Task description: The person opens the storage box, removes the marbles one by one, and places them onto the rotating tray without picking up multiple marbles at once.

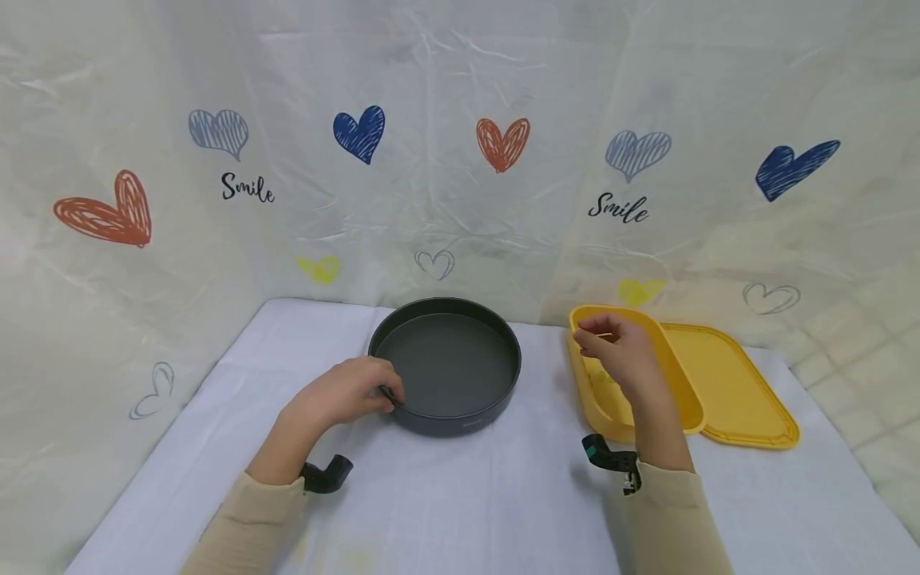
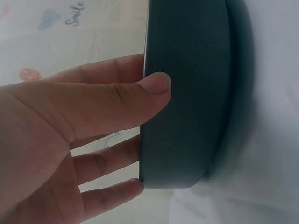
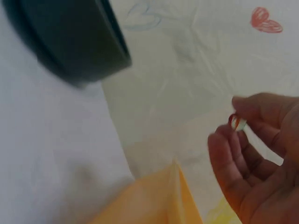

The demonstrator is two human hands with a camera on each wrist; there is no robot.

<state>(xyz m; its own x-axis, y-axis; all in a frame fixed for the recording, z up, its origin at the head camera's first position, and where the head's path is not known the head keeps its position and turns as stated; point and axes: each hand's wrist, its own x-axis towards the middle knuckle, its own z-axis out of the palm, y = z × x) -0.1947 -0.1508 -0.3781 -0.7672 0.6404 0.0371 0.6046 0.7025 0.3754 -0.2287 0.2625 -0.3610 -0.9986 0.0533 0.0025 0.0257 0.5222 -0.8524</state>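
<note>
A round dark grey pan [image 1: 446, 351] sits on the white-covered table. My left hand [image 1: 352, 391] grips its near-left rim; in the left wrist view the thumb [image 2: 154, 86] presses on the outer wall and the fingers reach over the rim to the inside. My right hand [image 1: 625, 351] is raised over a yellow plastic box [image 1: 585, 391]. Between thumb and fingertips it pinches a small, shiny roundish piece [image 3: 238, 122] with red, orange and green in it, possibly a marble. Something small and yellowish lies in the box, partly hidden by the hand.
A flat yellow lid [image 1: 740, 391] lies to the right of the box, partly beneath its edge. White cloth [image 1: 503, 495] covers the table. Behind it hangs a pale sheet [image 1: 446, 216] printed with hearts and "Smile".
</note>
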